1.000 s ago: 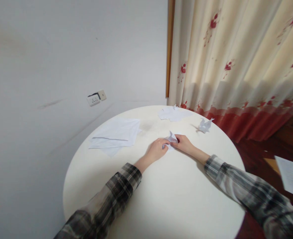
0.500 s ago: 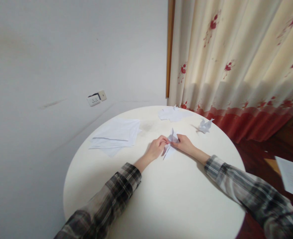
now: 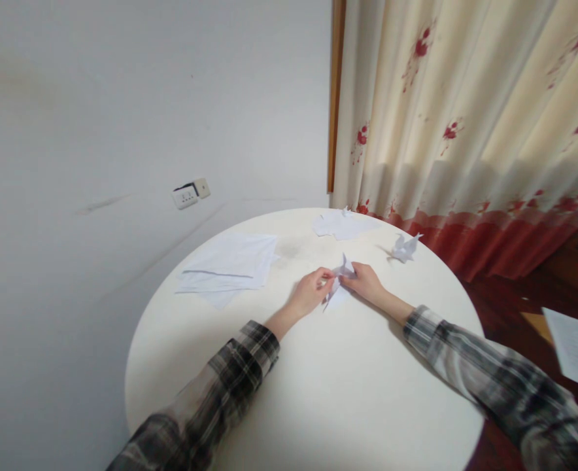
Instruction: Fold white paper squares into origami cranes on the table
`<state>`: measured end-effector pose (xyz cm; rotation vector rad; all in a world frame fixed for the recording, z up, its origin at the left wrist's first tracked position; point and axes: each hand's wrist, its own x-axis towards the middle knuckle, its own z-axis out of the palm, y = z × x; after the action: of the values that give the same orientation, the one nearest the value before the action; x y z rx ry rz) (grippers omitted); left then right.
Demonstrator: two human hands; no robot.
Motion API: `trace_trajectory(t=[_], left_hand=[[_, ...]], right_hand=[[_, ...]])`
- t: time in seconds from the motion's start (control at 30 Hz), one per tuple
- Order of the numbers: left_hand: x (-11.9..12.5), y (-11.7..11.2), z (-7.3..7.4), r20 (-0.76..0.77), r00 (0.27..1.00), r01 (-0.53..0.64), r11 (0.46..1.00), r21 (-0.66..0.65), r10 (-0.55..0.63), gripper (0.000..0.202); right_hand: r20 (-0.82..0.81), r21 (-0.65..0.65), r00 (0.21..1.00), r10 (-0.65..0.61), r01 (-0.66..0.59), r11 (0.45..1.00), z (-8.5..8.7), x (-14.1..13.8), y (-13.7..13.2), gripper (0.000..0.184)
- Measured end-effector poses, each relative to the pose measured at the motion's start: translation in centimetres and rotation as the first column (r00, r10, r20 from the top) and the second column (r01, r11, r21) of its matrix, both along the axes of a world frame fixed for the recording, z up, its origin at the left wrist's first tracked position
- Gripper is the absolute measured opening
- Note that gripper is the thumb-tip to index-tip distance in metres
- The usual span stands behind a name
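Note:
A small, partly folded piece of white paper (image 3: 339, 282) is held between both hands just above the round white table (image 3: 318, 392). My left hand (image 3: 308, 293) pinches its left side with fingertips together. My right hand (image 3: 365, 282) grips its right side, fingers closed on the folds. A pointed flap sticks up between the hands and another hangs down toward the table. Both arms wear plaid sleeves.
A stack of white sheets (image 3: 230, 267) lies at the table's left. More loose paper (image 3: 340, 224) sits at the far edge, and a finished folded paper figure (image 3: 405, 248) stands to the right. A curtain (image 3: 465, 131) hangs behind; a printed sheet (image 3: 576, 347) lies off the table, right.
The paper was pressed on the table a second ago; both hands have since lifted it slightly and opened its folds, so a lower flap now hangs down.

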<state>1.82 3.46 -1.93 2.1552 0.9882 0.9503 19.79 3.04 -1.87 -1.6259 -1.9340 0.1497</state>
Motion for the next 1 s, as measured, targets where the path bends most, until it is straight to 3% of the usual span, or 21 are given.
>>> trace_trajectory(t=[0.17, 0.3, 0.5, 0.8, 1.0], left_hand=[[0.0, -1.0, 0.6, -0.209, 0.972, -0.026, 0.938, 0.346, 0.104, 0.029], [0.1, -1.4, 0.7, -0.337, 0.908, -0.070, 0.881, 0.468, 0.251, 0.015], [0.0, -1.5, 0.6, -0.380, 0.865, -0.131, 0.879, 0.459, 0.327, 0.006], [0.0, -1.9, 1.0, -0.428, 0.801, -0.256, 0.885, 0.389, 0.419, 0.017], [0.1, -2.2, 1.6, -0.477, 0.771, -0.275, 0.896, 0.348, 0.422, 0.021]], right_hand=[[-0.056, 0.050, 0.998, -0.025, 0.028, 0.998, 0.4, 0.0, -0.3, 0.019], [-0.066, 0.072, 0.997, -0.036, 0.041, 0.997, 0.5, -0.1, -0.4, 0.018], [-0.103, 0.106, 0.993, -0.051, 0.061, 0.992, 0.6, -0.1, -0.4, 0.018], [-0.149, 0.173, 0.986, -0.069, 0.095, 0.980, 0.6, 0.0, -0.3, 0.019], [-0.153, 0.186, 0.986, -0.069, 0.098, 0.978, 0.4, -0.1, -0.2, 0.019]])
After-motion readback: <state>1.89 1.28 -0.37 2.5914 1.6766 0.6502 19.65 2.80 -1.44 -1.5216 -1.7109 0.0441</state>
